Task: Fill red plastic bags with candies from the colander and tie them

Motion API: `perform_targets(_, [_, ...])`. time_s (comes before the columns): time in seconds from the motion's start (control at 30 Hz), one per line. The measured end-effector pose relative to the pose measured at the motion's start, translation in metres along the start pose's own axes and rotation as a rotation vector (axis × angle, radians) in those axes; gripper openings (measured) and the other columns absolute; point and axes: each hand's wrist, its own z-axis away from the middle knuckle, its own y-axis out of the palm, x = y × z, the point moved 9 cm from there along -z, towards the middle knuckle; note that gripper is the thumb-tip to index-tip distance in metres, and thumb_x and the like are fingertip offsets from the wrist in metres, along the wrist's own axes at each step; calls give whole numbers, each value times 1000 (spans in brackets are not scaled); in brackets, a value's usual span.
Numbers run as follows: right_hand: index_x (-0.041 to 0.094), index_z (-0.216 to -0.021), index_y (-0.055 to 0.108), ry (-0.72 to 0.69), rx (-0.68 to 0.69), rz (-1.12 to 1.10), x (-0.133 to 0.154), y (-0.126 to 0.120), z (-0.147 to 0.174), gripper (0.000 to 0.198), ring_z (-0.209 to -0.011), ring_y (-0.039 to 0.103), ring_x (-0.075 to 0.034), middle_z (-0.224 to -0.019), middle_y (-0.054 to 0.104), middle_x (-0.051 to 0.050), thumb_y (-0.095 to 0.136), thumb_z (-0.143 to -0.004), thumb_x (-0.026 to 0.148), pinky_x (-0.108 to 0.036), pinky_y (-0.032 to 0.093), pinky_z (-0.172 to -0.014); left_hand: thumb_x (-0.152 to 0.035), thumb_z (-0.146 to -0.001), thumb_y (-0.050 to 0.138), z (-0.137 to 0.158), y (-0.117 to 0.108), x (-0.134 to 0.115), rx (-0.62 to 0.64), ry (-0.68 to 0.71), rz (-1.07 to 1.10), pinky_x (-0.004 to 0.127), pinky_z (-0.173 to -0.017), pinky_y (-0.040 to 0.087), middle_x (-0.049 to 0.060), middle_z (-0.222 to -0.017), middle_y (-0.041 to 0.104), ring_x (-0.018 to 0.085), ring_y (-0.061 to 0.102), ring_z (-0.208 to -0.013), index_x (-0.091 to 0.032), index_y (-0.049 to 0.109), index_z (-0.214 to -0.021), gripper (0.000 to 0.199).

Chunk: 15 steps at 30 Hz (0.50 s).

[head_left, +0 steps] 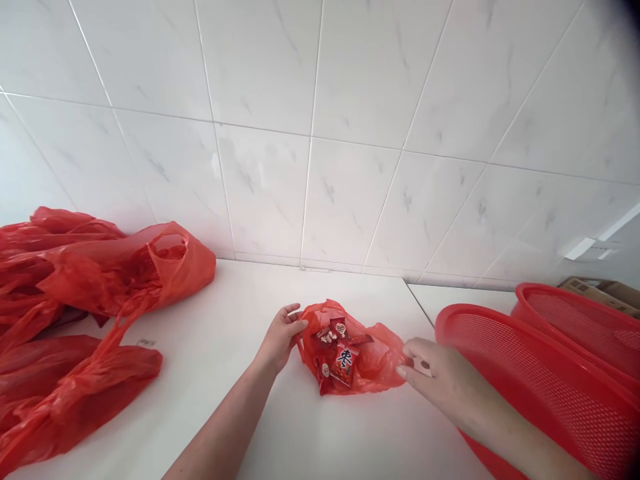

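Our fingers (299, 326) pinch a crinkled red plastic bag (377, 363) on a flat white table (220, 317), grey-veined white wall tiles (353, 193) at twelve o'clock.

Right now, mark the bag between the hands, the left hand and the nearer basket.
Bag (371, 365): head view, bare plastic wall.
Left hand (281, 335): head view, back of hand.
Nearer basket (540, 370): head view, mesh wall.

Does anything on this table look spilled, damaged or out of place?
Nothing stands out as odd. The packets lie inside the bag held by left hand and right hand; the other bags are only crumpled.
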Motion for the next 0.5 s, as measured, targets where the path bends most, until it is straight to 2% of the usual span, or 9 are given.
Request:
perform_targets(0.07, [22,-66,44,-5,-26,-144,1,5,8,24,-58,48,-15,-63,50,1,51,-81,39,-24,30,-49,-23,-62,76,-3,11,-18,19,49,3,27,-67,49,8,-99,63,13,62,-73,-18,53,-109,52])
perform_targets(0.13, [22,-73,49,-57,-62,-386,7,7,11,26,-70,56,-18,-74,57,0,50,-85,45,-25,41,-58,-23,-60,77,-6,25,-39,41,113,4,24,-64,46,5,-94,62,10,58,-67,-17,55,-106,51])
perform_targets(0.23, [22,-85,55,-84,-177,-714,9,-1,8,30,-86,60,-22,-89,63,-2,51,-86,52,-28,48,-72,-23,-58,78,-7,40,-76,48,237,-7,23,-61,43,2,-88,60,8,55,-64,-16,57,-101,49])
perform_targets(0.3, [23,-93,58,-32,-333,-881,0,-14,6,30,-93,60,-23,-99,65,-3,56,-84,51,-30,49,-76,-24,-58,77,-4,39,-107,9,338,-16,22,-61,42,0,-88,59,7,52,-63,-17,58,-99,46])
perform_targets(0.37, [24,-94,60,-21,-548,-1054,-11,-35,9,26,-100,59,-22,-110,62,-4,62,-82,47,-31,49,-82,-24,-60,75,5,29,-141,-71,474,-38,22,-61,41,-1,-89,58,6,50,-63,-18,58,-98,43])
perform_targets(0.43, [23,-87,61,-86,-718,-1220,-17,-54,12,21,-105,57,-21,-114,61,-3,66,-81,42,-31,48,-87,-23,-62,74,21,19,-171,-147,599,-90,22,-63,42,0,-91,57,6,51,-65,-18,59,-100,41])
perform_targets(0.5, [23,-83,59,-159,-787,-1358,-17,-65,11,19,-101,58,-20,-105,62,-3,66,-81,40,-31,50,-83,-20,-66,71,42,18,-190,-170,673,-209,22,-67,45,2,-95,59,8,54,-72,-18,59,-103,40])
